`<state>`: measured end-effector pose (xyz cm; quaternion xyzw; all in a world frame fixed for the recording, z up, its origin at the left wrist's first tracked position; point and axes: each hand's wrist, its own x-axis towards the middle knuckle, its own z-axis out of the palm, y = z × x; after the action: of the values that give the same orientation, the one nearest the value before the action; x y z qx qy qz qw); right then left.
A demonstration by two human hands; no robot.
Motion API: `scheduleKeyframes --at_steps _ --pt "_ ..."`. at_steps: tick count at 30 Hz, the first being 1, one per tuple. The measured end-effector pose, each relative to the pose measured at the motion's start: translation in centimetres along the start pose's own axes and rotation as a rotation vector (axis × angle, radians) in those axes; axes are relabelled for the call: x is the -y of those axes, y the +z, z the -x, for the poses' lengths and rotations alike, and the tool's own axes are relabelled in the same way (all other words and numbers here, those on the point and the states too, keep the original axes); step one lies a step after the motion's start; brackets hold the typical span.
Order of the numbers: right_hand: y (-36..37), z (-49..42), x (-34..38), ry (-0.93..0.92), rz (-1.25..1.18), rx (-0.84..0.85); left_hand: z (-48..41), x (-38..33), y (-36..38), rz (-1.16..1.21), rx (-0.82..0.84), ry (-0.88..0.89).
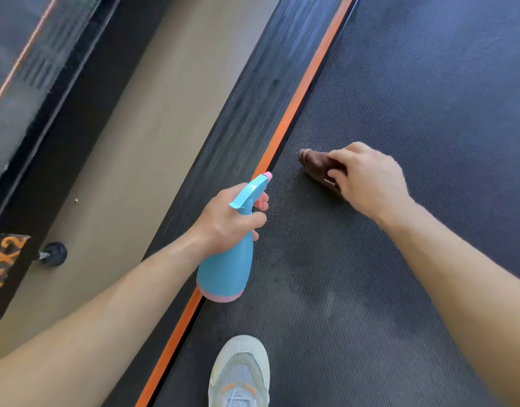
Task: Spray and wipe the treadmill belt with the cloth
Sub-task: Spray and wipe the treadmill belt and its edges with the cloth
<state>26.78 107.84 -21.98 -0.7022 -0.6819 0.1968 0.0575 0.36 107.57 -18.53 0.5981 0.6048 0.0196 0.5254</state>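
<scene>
The dark textured treadmill belt (399, 98) fills the right half of the view. My left hand (226, 218) grips a blue spray bottle (228, 268) with a pink base by its neck, a finger on the trigger and the nozzle pointing up and right over the belt's left edge. My right hand (367, 180) grips a bunched brown cloth (314, 164) and holds it down on the belt, close to the orange strip. Most of the cloth is hidden under my fingers.
An orange strip (305, 83) and a ribbed black side rail (261, 113) border the belt on the left. Beige floor (153, 127) lies beyond, then a second machine's black frame (27, 177) with a round foot (55, 254). My grey sneaker (241, 374) stands on the belt at the bottom.
</scene>
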Motion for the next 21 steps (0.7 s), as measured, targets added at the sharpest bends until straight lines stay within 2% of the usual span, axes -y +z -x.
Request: scheduleKeyframes --at_steps 3,5,7,9,11,14,18,21 --pt "-2.1 -2.2 -0.6 0.039 -0.217 0.129 0.1 -0.1 0.0 -0.002 0.012 -0.004" --pt "-2.0 -3.0 -0.5 0.101 -0.135 0.227 0.0 0.0 -0.1 -0.01 0.009 -0.01" --pt "-0.9 -3.0 -0.2 0.166 0.04 0.125 0.0 0.0 0.0 -0.008 0.007 -0.007" --pt "0.8 -2.3 -0.1 0.139 0.083 -0.018 0.0 -0.2 0.1 -0.002 0.013 -0.003" --pt "2.4 -1.6 0.0 0.072 0.079 -0.012 0.0 -0.2 0.0 -0.006 0.018 0.005" --pt "4.5 -1.5 -0.1 0.072 0.106 0.017 -0.2 0.1 0.0 -0.015 0.006 0.007" --pt "6.2 -1.6 0.4 -0.048 0.297 -0.094 -0.4 0.3 0.0 -0.02 -0.011 -0.002" --pt "6.7 -0.9 0.7 -0.115 0.363 -0.078 -0.7 0.1 0.1 -0.007 -0.009 0.014"
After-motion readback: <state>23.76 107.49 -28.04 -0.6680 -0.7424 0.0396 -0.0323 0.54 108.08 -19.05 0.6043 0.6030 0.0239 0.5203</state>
